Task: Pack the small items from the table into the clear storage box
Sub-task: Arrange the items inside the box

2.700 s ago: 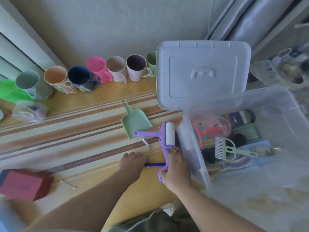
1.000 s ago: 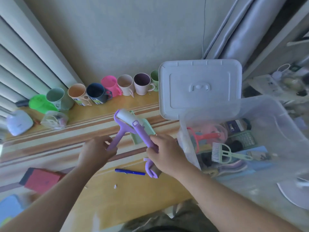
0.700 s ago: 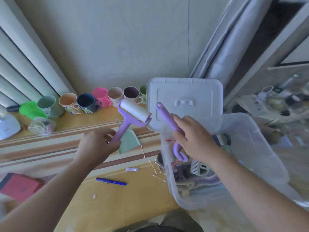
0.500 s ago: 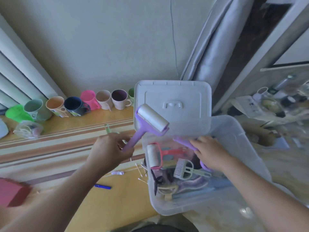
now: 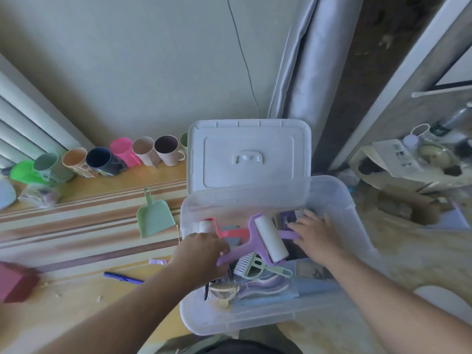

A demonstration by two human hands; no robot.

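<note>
Both hands reach into the clear storage box (image 5: 332, 198), which sits at the table (image 5: 97, 297) edge with its white lid (image 5: 249, 152) propped behind it. The left hand (image 5: 201, 251) grips the handle of a purple lint roller (image 5: 263, 241) — its white roll lies over the box's contents. The right hand (image 5: 315, 232), fingers spread and relaxed, rests on a second purple piece (image 5: 290, 235) inside the box. Left of the box lie a green dustpan (image 5: 154, 218) and a blue pen (image 5: 122, 277) — mugs (image 5: 102, 162) line the wall beyond.
</note>
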